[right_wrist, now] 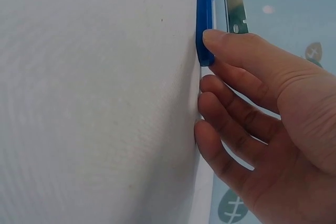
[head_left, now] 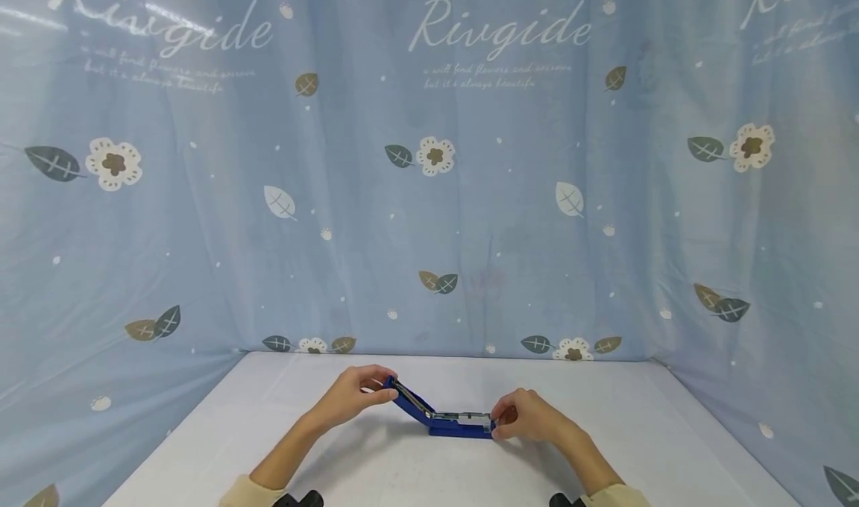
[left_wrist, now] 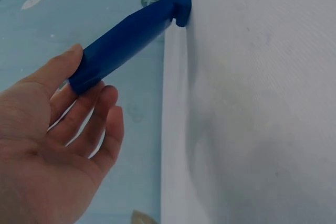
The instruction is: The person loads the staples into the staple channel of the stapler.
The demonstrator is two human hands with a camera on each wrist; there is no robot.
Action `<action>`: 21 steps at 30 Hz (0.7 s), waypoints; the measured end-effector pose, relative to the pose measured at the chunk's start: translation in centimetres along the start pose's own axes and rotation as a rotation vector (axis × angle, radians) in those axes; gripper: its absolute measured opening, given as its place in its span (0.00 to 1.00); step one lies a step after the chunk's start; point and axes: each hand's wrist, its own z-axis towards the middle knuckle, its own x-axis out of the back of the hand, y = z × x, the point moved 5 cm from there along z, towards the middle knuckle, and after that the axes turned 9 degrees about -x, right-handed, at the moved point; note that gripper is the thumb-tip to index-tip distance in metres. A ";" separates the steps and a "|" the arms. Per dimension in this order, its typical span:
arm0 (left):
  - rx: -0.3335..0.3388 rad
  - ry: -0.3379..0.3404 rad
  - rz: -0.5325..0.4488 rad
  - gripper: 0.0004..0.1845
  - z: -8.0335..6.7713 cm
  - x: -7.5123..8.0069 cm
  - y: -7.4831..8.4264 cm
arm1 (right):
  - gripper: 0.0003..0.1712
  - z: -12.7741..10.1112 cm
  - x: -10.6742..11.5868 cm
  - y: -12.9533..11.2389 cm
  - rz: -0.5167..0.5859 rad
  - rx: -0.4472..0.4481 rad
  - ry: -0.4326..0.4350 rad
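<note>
A blue stapler (head_left: 461,431) lies on the white table with its top arm swung far open to the left, its metal staple channel (head_left: 473,418) exposed. My left hand (head_left: 350,397) pinches the end of the raised arm between thumb and fingers; the left wrist view shows that blue arm (left_wrist: 123,45) slanting up from the hinge. At the other end, my right hand (head_left: 530,416) pinches the tip of the base. In the right wrist view the thumb lies against the blue base (right_wrist: 204,19), beside the metal channel (right_wrist: 235,6), while the other fingers curve below.
The white table (head_left: 416,477) spreads around both hands. A light blue curtain (head_left: 496,216) printed with leaves and flowers hangs behind the table and along both sides.
</note>
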 end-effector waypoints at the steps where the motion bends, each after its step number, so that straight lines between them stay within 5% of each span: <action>1: 0.000 0.003 -0.003 0.18 0.1 0.0 0.1 | 0.12 0.0 0.0 0.0 0.003 0.002 -0.001; 21: -0.003 0.027 -0.050 0.21 3.0 -2.1 2.0 | 0.11 0.2 -0.1 0.3 0.015 -0.006 0.002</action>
